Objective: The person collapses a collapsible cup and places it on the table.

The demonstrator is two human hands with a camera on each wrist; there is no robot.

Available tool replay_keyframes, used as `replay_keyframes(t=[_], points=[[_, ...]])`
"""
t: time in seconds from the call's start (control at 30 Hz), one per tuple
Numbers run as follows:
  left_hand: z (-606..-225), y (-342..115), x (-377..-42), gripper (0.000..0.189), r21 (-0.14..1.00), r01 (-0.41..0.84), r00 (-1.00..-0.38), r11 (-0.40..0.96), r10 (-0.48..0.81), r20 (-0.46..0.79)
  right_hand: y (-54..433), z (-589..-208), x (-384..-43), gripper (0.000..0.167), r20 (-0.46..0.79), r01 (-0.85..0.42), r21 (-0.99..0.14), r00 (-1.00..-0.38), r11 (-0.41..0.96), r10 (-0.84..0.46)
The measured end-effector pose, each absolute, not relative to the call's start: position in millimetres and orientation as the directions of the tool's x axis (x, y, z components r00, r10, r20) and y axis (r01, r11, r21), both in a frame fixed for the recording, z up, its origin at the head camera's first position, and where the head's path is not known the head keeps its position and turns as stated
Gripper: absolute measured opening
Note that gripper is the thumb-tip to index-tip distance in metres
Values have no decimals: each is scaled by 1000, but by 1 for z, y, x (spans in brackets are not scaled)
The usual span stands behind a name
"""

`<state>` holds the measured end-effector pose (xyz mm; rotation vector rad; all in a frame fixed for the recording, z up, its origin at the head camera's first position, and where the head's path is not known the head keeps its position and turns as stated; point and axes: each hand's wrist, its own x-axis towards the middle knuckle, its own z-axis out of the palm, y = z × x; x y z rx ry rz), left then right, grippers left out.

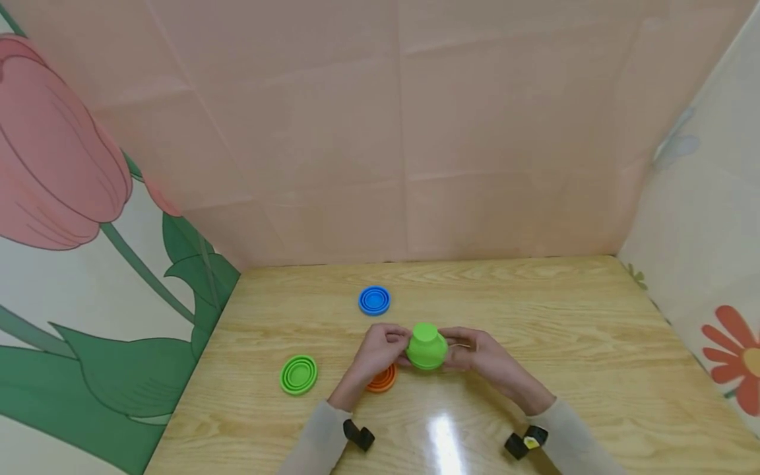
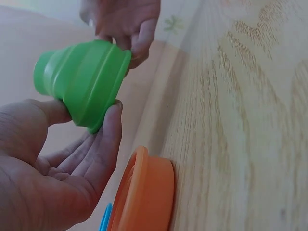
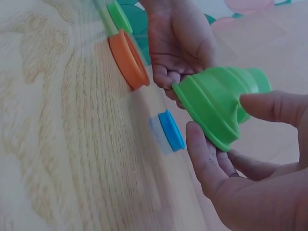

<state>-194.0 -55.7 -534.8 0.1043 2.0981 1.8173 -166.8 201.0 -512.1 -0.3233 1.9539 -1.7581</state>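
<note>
Between my two hands is a green collapsible cup (image 1: 426,348), stretched out, with its narrow base up and its wide rim toward the table. My left hand (image 1: 380,349) pinches its left side, thumb on the stepped wall and fingers under the rim. From the other side my right hand (image 1: 477,356) grips it the same way; in the right wrist view the thumb (image 3: 269,107) dents the wall. Both hands hold the cup above the table. An orange collapsed cup (image 2: 154,192) lies on the table, partly covered by my left hand in the head view.
A blue collapsed cup (image 1: 374,301) lies farther back on the wooden table (image 1: 564,330). At the left is another green collapsed cup (image 1: 299,375). A pink sheet (image 1: 404,132) stands behind the table's back edge, with flower-patterned panels at both sides.
</note>
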Motion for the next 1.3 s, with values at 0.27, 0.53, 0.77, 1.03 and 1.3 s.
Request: replay_keyframes(t=[0.27,0.53,0.77,1.03,1.3], points=[[-537,-55,-194,26,967,-179,-936,182,271,-224,199,-512,-167,69,-195,145,-980,-853,139,-485],[-534,-50,-190,26,973,-135,-946,187,269,-183,193,-518,-169,60,-197,130,-974,-887,183,-418],[-533,-50,-187,29,974,-196,-919,114,324,-223,191,-520,-170,57,-185,110,-970,-915,217,-359],[-528,-55,-182,42,973,-231,-870,16,445,-214,192,-518,-170,57,-182,116,-971,-925,209,-332],[-536,-51,-179,42,978,-208,-889,-18,419,-182,191,-516,-170,59,-204,136,-968,-914,210,-350]])
